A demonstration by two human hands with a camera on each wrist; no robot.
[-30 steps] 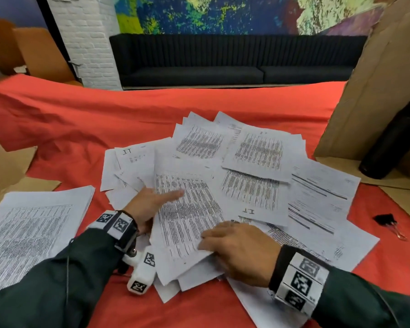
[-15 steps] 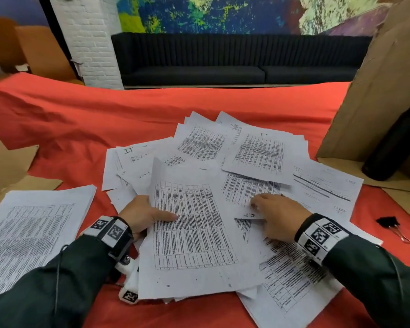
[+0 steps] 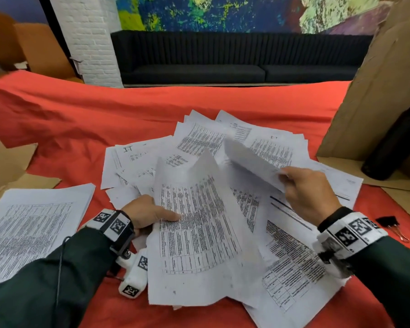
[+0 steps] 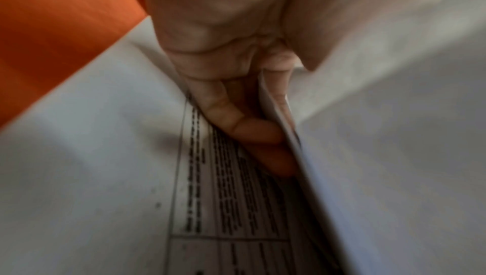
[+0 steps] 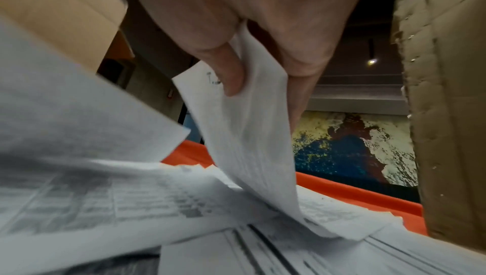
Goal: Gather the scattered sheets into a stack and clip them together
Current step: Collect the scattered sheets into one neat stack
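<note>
red cloth-covered table (image 3: 199, 110) bearing scattered white printed sheets (image 3: 265, 147) at centre; left hand (image 3: 147, 213) grips a curling sheet (image 3: 199, 228), right hand (image 3: 308, 195) pinches a lifted sheet (image 3: 251, 162); black binder clip (image 3: 388, 221) near right.

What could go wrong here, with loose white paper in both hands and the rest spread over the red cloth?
The white printed sheet pinched at one corner by the right hand curves limply, so it might crease or slip. The left hand grips a bowed bundle of printed sheets, which could fan apart. The black binder clip lies off to the right, so holding a stack while reaching for it could be awkward.
</note>
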